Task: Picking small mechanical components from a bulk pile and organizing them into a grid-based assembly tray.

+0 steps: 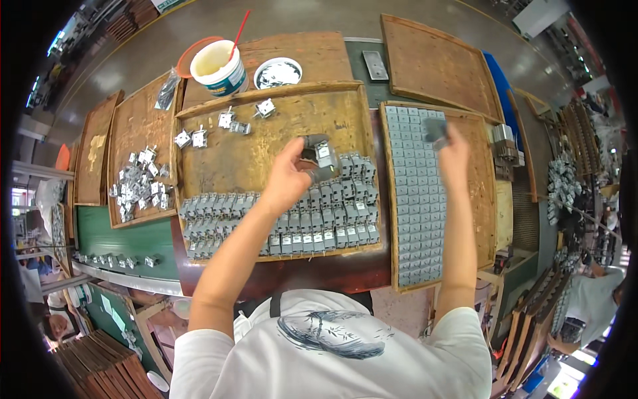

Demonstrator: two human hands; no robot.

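The left hand (287, 178) holds a small metal-fronted part (323, 153) pinched between thumb and finger, whose tips wear dark finger covers (315, 140). The gap is narrow, just the part's breadth, and the part is above the middle wooden tray (229, 159). The right hand (454, 159) is over the right wooden tray (480, 189), its fingers bent; a dark blur at the tips hides their spacing, and I cannot tell whether they grip anything.

Just below and to the right of the left fingers, close rows of grey assembled units (322, 216) fill the near half of the tray. Beyond those fingers, to their left, a few loose metal brackets (226, 120) lie near the far edge. Farther left, well apart from them, a pile of metal pieces (139, 189) sits in the left wooden tray (143, 123).

Left of and below the right fingers, grey rectangular blocks (419, 213) stand in a tight grid. Beyond the left fingers are a white bucket (226, 83) with a red stick (240, 33) and, right of it, a white bowl (256, 75) of small metal pieces.
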